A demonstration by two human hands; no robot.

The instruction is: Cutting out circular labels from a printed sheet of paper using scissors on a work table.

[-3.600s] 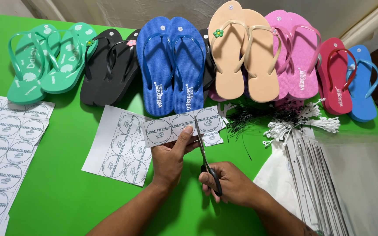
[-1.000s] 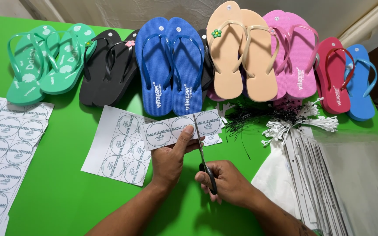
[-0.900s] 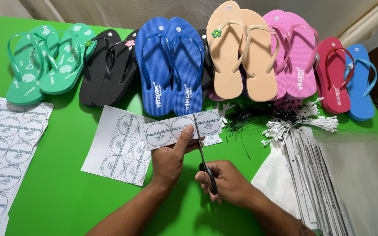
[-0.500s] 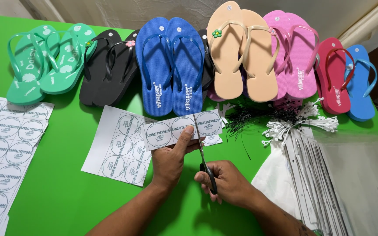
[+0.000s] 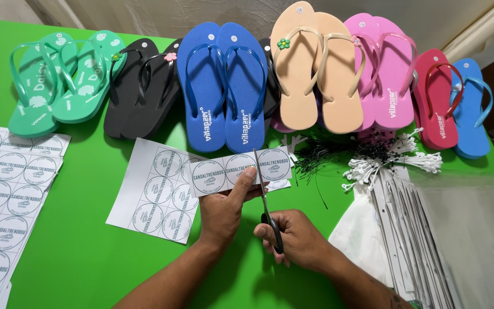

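My left hand (image 5: 223,210) pinches a white paper strip (image 5: 215,174) printed with three round labels, thumb on top, just above a green table (image 5: 81,257). My right hand (image 5: 293,237) grips black-handled scissors (image 5: 265,200). The blades point away from me and cut into the strip between the middle label and the right-hand label (image 5: 274,164). Under the strip lies a white sheet of round labels (image 5: 154,191).
A row of flip-flops lines the table's far edge: green (image 5: 58,80), black (image 5: 141,86), blue (image 5: 221,83), beige (image 5: 315,68), pink (image 5: 381,71), red (image 5: 435,100), light blue (image 5: 470,106). More label sheets (image 5: 7,194) lie left. Plastic tag fasteners (image 5: 373,160) and clear bags (image 5: 430,234) lie right.
Almost nothing differs. The scissors stay in the strip between the same two labels, and both hands keep their places.
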